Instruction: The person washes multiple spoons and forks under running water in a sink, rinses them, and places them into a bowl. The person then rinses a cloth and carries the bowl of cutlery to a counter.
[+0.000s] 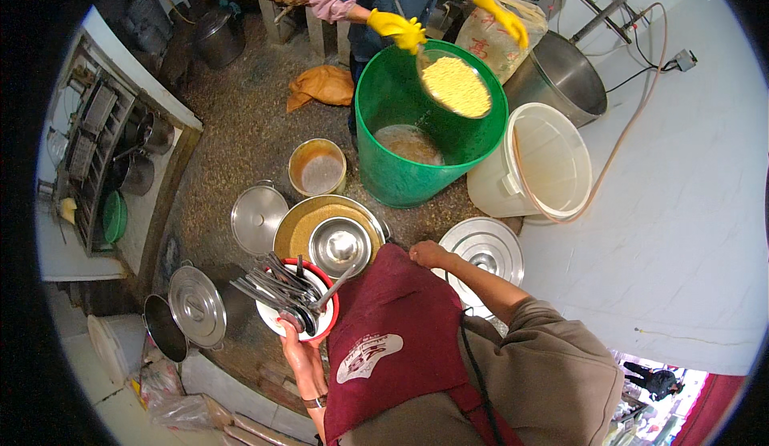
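My left hand (pixel 297 347) grips a red-rimmed white enamel basin (pixel 327 324) from below; it is heaped with metal spoons and ladles (pixel 282 287). My right hand (pixel 428 254), fingers curled, is at the edge of my dark red apron (pixel 396 314); whether it holds the cloth I cannot tell. Beyond the basin, a steel bowl (pixel 340 246) rests inside a wide pot of yellowish-brown contents (pixel 305 223). A co-worker in yellow gloves (pixel 399 30) holds a metal scoop or bowl of pale yellow grains or beans (pixel 456 87) over a tall green plastic tub (pixel 396 178).
A white plastic bin (pixel 492 190) with a hose and a large steel pot (pixel 571 79) stand at the right wall. Metal lids (pixel 259 217) lie around the pot. Lidded pots (pixel 197 308) are at the left, and an orange sack (pixel 321 85) lies on the floor.
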Demonstrator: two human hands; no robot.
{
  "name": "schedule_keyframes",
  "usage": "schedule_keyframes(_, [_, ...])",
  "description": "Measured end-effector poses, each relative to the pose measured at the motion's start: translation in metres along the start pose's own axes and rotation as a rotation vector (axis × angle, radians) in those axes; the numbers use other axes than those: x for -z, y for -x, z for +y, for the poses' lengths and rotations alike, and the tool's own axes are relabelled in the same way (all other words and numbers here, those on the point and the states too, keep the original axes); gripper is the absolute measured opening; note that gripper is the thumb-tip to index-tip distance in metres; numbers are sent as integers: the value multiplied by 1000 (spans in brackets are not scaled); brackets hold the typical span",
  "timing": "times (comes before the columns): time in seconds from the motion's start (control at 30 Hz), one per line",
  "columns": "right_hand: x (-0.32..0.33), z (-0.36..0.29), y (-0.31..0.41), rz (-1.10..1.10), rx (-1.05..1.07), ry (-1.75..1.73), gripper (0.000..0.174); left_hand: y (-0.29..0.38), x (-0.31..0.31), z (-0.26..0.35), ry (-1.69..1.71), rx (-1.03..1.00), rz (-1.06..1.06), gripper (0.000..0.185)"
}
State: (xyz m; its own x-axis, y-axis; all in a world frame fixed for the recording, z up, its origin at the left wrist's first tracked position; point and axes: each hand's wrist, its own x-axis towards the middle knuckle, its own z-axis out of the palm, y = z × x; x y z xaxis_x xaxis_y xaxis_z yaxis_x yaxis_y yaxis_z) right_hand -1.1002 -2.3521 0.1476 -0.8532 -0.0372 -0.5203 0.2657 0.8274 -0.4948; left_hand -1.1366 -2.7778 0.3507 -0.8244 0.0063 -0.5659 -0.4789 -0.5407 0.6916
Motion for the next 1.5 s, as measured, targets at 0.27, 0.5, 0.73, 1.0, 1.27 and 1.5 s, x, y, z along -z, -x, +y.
schedule_keyframes(0.27, [-4, 14, 0, -16, 67, 39, 29, 9, -15, 7, 14, 13, 34, 56])
schedule_keyframes(0.5, [-5, 9, -3, -72, 19, 117, 31, 3, -9, 10, 37, 60, 0, 59])
schedule_keyframes(0.73, [-3, 12, -1, -63, 16, 101, 28, 3, -13, 12, 37, 69, 7, 59])
schedule_keyframes(1.0, [2, 6, 6, -26, -6, 12, 29, 0, -16, 16, 12, 64, 21, 56])
schedule_keyframes(1.27, [4, 17, 11, -77, 35, 155, 30, -3, -31, 20, -23, 57, -33, 49])
schedule_keyframes(1.5, [6, 21, 16, -37, -54, 39, 28, -7, -43, 20, -27, 122, -16, 54])
